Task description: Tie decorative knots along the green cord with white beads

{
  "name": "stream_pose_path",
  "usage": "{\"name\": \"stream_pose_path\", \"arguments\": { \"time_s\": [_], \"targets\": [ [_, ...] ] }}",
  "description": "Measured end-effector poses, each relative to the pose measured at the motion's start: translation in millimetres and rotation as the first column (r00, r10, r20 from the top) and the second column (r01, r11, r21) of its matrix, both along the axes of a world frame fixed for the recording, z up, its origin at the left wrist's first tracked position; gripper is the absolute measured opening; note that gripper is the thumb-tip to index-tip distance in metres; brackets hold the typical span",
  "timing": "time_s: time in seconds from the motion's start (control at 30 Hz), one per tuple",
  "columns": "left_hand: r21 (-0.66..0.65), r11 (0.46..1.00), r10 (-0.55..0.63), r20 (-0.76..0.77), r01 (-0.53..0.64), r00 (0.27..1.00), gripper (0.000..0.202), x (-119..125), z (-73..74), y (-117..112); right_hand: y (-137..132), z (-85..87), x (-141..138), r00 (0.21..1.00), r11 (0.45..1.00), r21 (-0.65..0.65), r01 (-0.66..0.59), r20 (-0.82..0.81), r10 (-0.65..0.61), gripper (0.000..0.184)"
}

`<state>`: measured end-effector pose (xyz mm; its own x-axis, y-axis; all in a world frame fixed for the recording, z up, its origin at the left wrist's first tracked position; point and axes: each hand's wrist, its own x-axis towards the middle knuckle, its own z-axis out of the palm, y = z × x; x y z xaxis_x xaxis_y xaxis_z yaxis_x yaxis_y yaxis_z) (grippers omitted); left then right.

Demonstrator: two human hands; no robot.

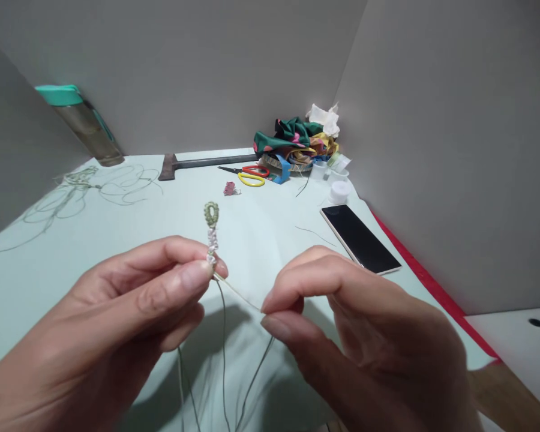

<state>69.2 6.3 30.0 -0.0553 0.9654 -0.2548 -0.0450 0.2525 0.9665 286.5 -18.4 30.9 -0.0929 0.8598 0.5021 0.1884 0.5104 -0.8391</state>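
My left hand [117, 312] pinches a small knotted cord piece [212, 231] between thumb and forefinger; its green loop and pale braided part stick up above the fingers. My right hand [351, 336] pinches a thin pale cord strand [238, 294] that runs taut from the knotted piece. Several thin green strands [224, 360] hang down between the two hands over the pale green table cover [261, 228].
A black phone [359, 237] lies right of my hands. Farther back are scissors with red and yellow handles [249, 174], a pile of coloured fabric [297, 141], a white jar [340, 192], a hatchet [198, 162], loose green cord [85, 186] and a teal-lidded bottle [83, 123]. Grey walls enclose the table.
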Motion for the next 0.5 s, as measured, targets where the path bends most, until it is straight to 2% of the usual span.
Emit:
{"name": "stream_pose_path", "arguments": {
  "time_s": [0.1,0.17,0.27,0.37,0.43,0.5],
  "targets": [
    [0.037,0.997,-0.071,0.028,0.07,0.997,0.029,-9.0,-9.6,9.4,-1.1,1.1,-4.3,0.998,0.999,-0.006,0.046,-0.041,-0.046,0.016],
    [0.05,0.993,-0.11,0.042,0.108,0.993,0.026,-9.7,-11.3,15.2,0.4,1.7,-7.4,0.998,0.998,0.05,0.024,-0.058,-0.021,0.02],
    [0.038,0.995,-0.093,0.044,0.091,0.995,0.031,-1.6,-4.7,17.9,6.1,2.5,-11.4,0.998,0.988,0.154,-0.023,-0.049,0.031,0.031],
    [-0.007,0.992,-0.128,0.049,0.129,0.991,0.034,6.6,4.0,15.7,11.2,4.3,-10.4,0.999,0.983,0.182,-0.024,-0.041,0.032,0.039],
    [-0.018,0.991,-0.129,0.062,0.13,0.99,0.032,7.7,6.0,15.1,12.0,6.9,-5.7,0.997,0.991,0.107,-0.076,-0.012,0.078,0.042],
    [-0.024,0.994,-0.106,0.073,0.108,0.992,0.028,6.2,4.9,16.3,10.7,9.3,-0.1,0.989,0.985,-0.108,-0.135,0.047,0.14,0.039]
  ]
}}
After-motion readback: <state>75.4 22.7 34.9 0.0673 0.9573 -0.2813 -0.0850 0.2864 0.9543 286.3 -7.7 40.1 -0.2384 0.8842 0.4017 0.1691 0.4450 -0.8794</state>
